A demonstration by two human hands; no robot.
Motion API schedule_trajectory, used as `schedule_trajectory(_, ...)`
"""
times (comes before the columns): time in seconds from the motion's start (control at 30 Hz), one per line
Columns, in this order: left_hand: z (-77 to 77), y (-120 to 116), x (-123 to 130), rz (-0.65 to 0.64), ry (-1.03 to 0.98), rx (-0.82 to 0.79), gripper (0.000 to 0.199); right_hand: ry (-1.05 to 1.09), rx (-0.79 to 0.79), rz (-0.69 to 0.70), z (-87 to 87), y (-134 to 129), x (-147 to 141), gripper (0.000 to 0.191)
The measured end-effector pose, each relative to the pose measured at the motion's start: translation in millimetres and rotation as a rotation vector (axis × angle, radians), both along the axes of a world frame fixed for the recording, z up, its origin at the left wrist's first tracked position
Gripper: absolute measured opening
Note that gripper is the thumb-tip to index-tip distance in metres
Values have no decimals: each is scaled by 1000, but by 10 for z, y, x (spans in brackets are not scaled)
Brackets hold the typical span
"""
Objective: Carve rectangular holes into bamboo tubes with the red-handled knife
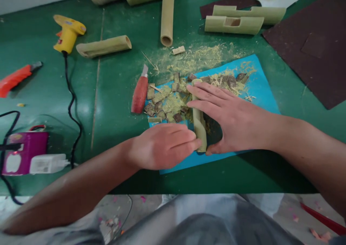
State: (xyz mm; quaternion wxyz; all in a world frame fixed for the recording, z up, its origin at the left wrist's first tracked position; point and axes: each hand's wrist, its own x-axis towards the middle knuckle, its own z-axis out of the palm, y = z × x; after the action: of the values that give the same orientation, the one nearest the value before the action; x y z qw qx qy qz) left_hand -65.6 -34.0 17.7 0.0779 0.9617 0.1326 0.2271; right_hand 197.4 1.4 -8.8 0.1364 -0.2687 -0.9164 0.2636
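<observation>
Over a blue sheet (pixel 261 90) on the green table (pixel 113 79), the left hand (pixel 166 145) pinched the near end of a bamboo piece (pixel 199 124), fingers closed. The right hand (pixel 234 118) gripped its far part, thumb spread toward the near end. Chips (pixel 162 104) lay left and far; the knife (pixel 140 93) rested left.

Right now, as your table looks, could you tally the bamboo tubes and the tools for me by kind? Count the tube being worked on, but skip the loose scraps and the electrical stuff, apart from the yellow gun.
Bamboo tubes: 7
Yellow gun: 1
Red-handled knife: 1
Orange-handled tool: 1
Total: 10
</observation>
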Motion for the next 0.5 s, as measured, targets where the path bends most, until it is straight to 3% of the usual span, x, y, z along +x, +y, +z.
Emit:
schedule_trajectory(0.17,-7,-1,10,-40,32,-7,36,-14,29,6,25,-8,7,109)
schedule_trajectory(0.3,-37,20,-9,15,2,14,30,-19,21,-7,33,-12,18,105)
schedule_trajectory(0.5,-54,-4,-33,-51,29,-36,31,22,-37,-16,28,-5,34,101)
